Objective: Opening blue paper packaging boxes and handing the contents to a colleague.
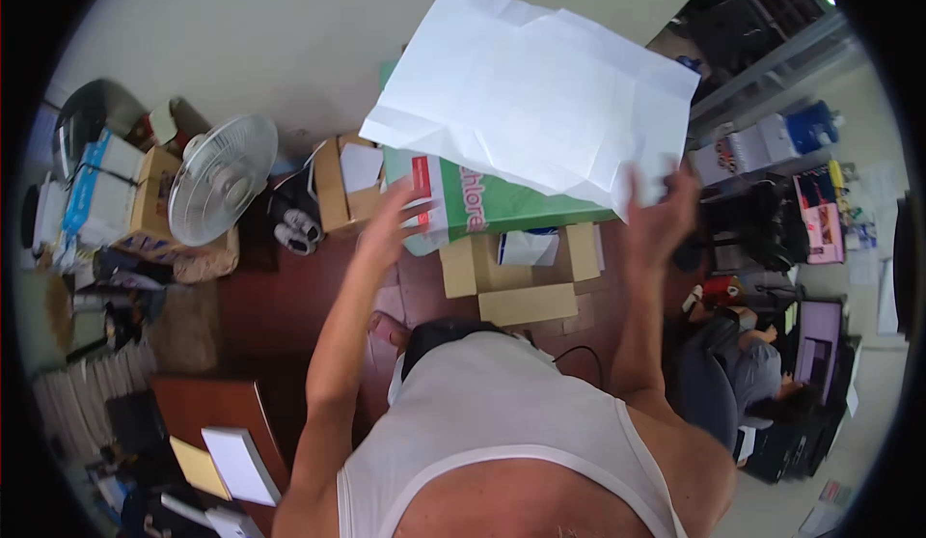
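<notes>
A large creased sheet of white paper (535,96) lies spread over a green and white printed box (521,201). Folds run along its edges, and it hides most of the box top. My left hand (396,225) hovers by the box's near left corner, fingers apart and holding nothing. At the sheet's near right corner is my right hand (660,209), blurred, with a gap between thumb and fingers. Whether it touches the paper is unclear. Below the green box stands an open cardboard box (528,305) with flaps spread and a blue and white item (529,247) inside.
A standing fan (223,180), stacked cartons (108,190) and sneakers (298,230) are to the left. Another open carton (333,187) sits beside the green box. Paper pads (240,465) rest on a wooden desk (210,400). A seated person (756,371) is at the right.
</notes>
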The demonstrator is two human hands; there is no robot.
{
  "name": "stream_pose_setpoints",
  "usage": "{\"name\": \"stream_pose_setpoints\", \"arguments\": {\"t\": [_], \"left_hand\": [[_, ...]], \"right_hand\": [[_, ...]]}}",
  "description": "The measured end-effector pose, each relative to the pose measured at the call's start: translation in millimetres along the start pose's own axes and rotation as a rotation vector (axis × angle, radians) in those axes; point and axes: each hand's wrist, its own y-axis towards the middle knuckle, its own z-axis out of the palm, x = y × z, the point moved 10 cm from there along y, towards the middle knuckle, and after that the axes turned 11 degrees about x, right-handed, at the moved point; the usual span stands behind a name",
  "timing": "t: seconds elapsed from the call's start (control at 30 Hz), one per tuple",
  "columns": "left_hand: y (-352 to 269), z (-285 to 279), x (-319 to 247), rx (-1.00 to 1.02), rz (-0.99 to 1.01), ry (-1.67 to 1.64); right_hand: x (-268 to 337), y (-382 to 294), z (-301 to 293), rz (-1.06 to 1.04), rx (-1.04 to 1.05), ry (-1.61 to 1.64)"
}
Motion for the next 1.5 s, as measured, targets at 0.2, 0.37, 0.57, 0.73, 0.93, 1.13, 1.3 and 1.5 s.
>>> {"name": "stream_pose_setpoints", "arguments": {"t": [0.2, 0.37, 0.57, 0.73, 0.93, 1.13, 1.3, 1.5], "left_hand": [[74, 130, 20, -0.257, 0.192, -0.056], [37, 84, -19, -0.362, 0.43, -0.05], [-116, -33, -20, -0.851, 0.548, -0.242], [-230, -98, 53, -1.129, 0.614, -0.174], [-319, -148, 233, -1.485, 0.035, 0.012], [-333, -176, 326, -1.369, 0.192, -0.334], [-273, -132, 454, -1.084, 0.01, -0.648], [-321, -104, 493, -1.286, -0.198, -0.605]], "right_hand": [[-285, 30, 75, 0.637, 0.392, 0.671], [-274, 5, 146, 0.564, 0.59, 1.056], [-154, -35, 172, 0.69, 0.581, 1.265], [-67, -86, 176, 0.416, 1.013, 1.341], [-104, -180, 160, 0.483, 1.139, 0.998], [-126, -277, 165, 0.393, 1.396, 0.543], [-112, -314, 139, -0.034, 1.466, 0.402], [-124, -330, 108, -0.01, 1.409, 0.356]]}}
